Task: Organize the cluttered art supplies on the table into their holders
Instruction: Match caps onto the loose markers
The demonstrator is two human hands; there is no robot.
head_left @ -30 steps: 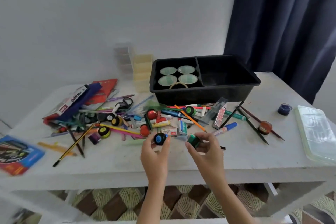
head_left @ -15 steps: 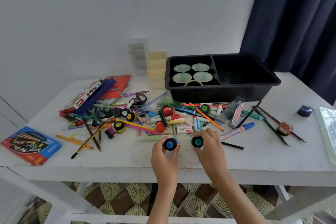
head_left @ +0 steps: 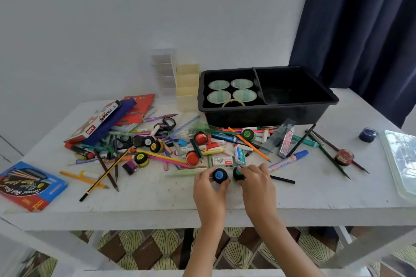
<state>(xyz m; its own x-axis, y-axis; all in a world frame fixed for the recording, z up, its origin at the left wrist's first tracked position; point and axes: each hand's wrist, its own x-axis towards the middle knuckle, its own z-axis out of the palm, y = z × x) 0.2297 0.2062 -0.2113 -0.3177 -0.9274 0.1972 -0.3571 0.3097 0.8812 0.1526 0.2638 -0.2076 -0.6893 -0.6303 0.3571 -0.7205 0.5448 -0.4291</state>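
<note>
My left hand [head_left: 209,189] grips a small black paint pot with a blue lid [head_left: 220,175] near the table's front middle. Beside it, my right hand [head_left: 256,181] grips a black paint pot with a green lid [head_left: 237,173]. Both pots are low, at or just above the white table [head_left: 157,200]. Behind them lies a heap of pencils, pens, markers and several more paint pots [head_left: 155,146]. A black divided bin [head_left: 270,112] stands at the back, with tape rolls [head_left: 231,91] in its left compartment; the right compartment looks empty.
A cream holder [head_left: 186,87] and a clear holder [head_left: 163,72] stand left of the bin. An oil pastels box [head_left: 94,123] and a blue pencil box [head_left: 29,185] lie left. At right are a blue pot [head_left: 368,134], a red pot [head_left: 344,157] and a clear lid [head_left: 400,159].
Both hands have moved forward and down with their pots, from held up near the table's edge to side by side low over the table. The camera has shifted.
</note>
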